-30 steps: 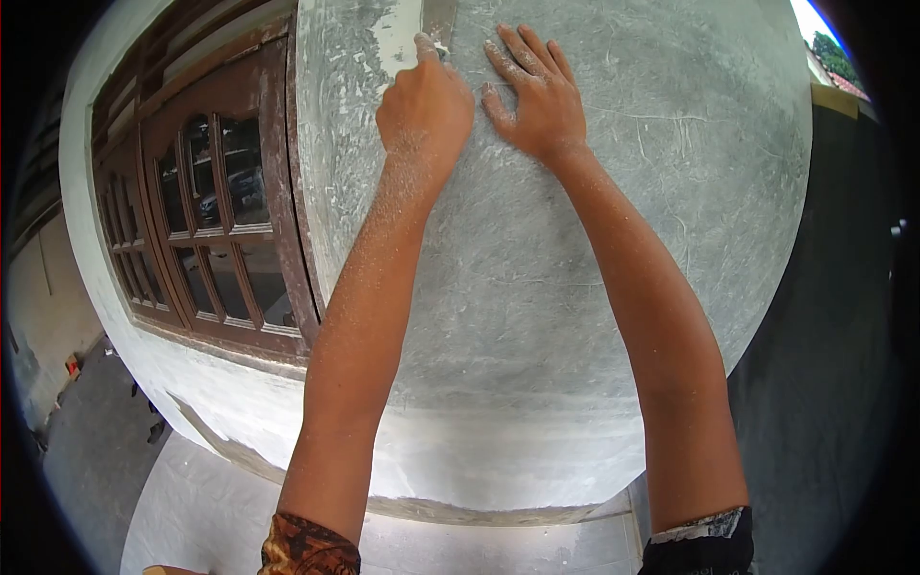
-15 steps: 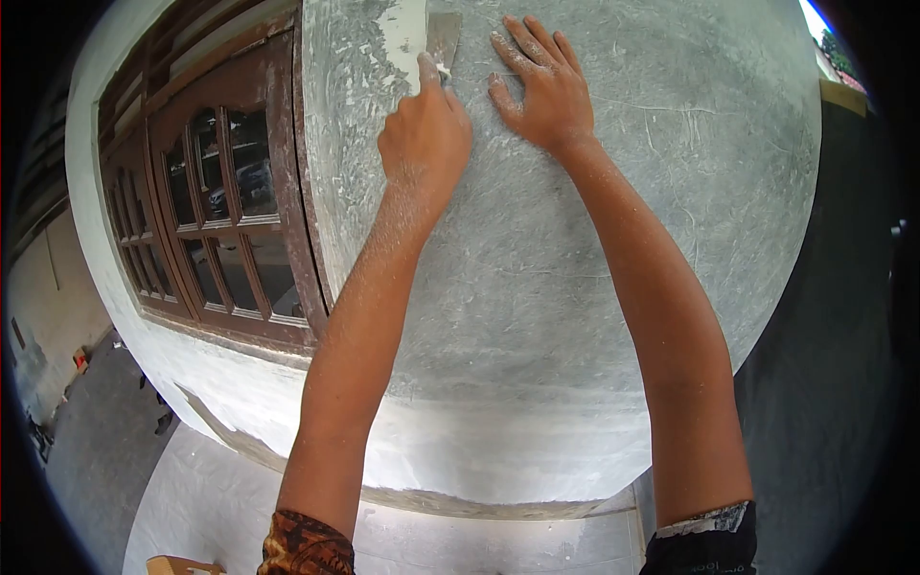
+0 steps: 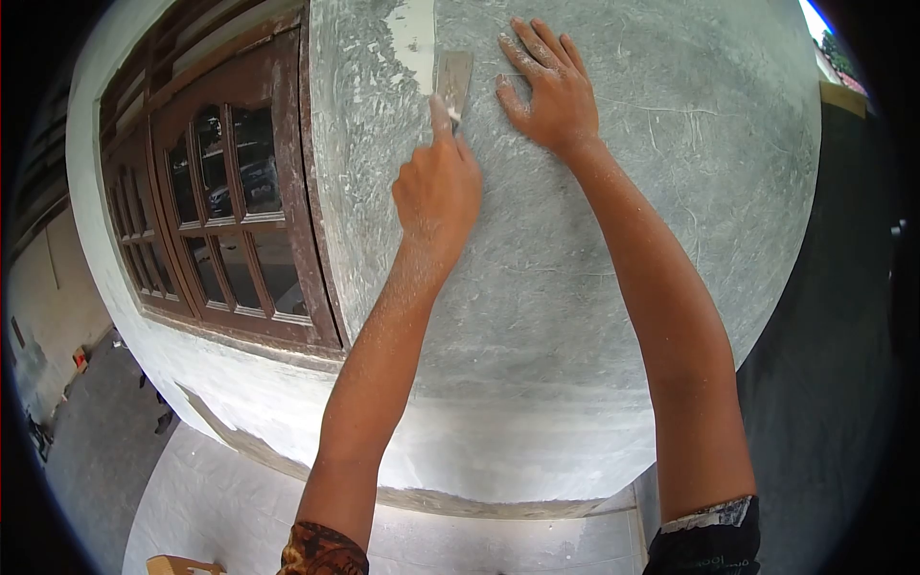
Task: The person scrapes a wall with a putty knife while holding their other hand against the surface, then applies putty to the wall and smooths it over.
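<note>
"Where's the putty knife (image 3: 456,75)?"

"High at the rough grey wall (image 3: 537,316), its blade pointing up, just right of a white patch (image 3: 415,43). Whether its edge touches the wall, I can't tell."

"Who has it?"

"The left hand (image 3: 439,192). Its fingers are curled around the handle, mostly hidden, with the index finger stretched toward the blade."

"And the right hand (image 3: 556,103)?"

"Laid on the wall right of the blade, fingers spread, gripping nothing. White dust specks it."

"Farther out?"

"A brown wooden window (image 3: 228,226) with glass panes on the left; a pale floor (image 3: 220,508) below."
</note>
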A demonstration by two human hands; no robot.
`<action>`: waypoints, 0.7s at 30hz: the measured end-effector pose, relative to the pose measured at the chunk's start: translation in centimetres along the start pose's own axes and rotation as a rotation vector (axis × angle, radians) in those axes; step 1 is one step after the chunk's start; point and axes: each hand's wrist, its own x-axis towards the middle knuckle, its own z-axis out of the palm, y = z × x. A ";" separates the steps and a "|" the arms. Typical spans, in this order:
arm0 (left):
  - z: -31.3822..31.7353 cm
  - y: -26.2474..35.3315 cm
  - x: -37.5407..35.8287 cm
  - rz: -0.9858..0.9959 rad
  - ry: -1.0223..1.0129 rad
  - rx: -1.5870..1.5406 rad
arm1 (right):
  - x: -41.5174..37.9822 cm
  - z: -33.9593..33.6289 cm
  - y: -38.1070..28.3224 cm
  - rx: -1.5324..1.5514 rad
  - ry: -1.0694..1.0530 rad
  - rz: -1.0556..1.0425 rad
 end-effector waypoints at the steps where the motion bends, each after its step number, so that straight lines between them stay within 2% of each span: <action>1: -0.2 0.2 1.2 0.041 0.068 -0.026 | 0.0 0.0 0.0 0.003 0.001 0.000; 3: 0.0 0.4 3.8 0.082 0.133 -0.054 | 0.0 -0.1 -0.1 0.004 -0.002 0.001; 5: 0.3 0.6 6.0 0.156 0.282 -0.053 | 0.1 -0.2 -0.2 0.006 -0.005 0.006; 9: 0.5 0.0 0.6 0.093 0.180 -0.065 | 0.1 -0.1 -0.1 -0.007 -0.013 0.001; 11: 1.1 -1.1 -2.2 -0.028 -0.037 -0.029 | 0.1 -0.2 -0.1 0.003 0.003 -0.005; 15: 0.1 0.4 1.1 -0.008 -0.004 -0.070 | 0.2 -0.3 -0.4 0.006 0.000 -0.003; 17: -1.1 1.7 5.0 0.109 0.160 -0.107 | 0.1 -0.1 -0.4 -0.010 -0.007 0.030; 21: -1.7 2.6 7.6 0.132 0.188 -0.082 | 0.1 -0.2 -0.3 0.005 -0.015 0.034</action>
